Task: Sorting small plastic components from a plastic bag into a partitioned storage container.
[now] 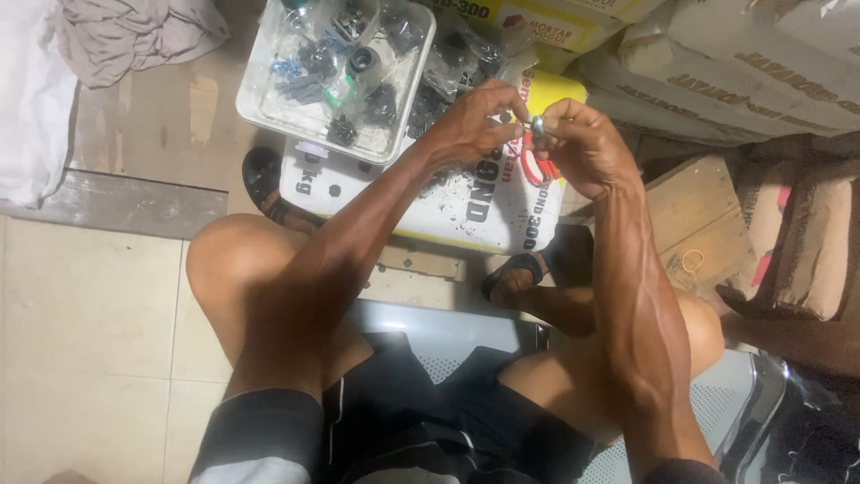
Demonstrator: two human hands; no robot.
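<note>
My left hand (475,121) and my right hand (582,148) meet above a white sack (448,202), fingertips together. Between them sits a small round metal part (538,123), pinched by the fingers of both hands. A clear plastic tray (253,115) holding several small black and bagged parts stands just left of my left hand. Small dark bits lie scattered on the sack under my hands. I sit on a metal chair (448,336) with my knees apart.
Stacked mortar sacks (743,72) fill the upper right. A wooden block (699,224) with a rubber band lies at right. Cloth (134,31) lies upper left. My sandalled feet (264,184) rest beside the sack on a tiled floor (81,341).
</note>
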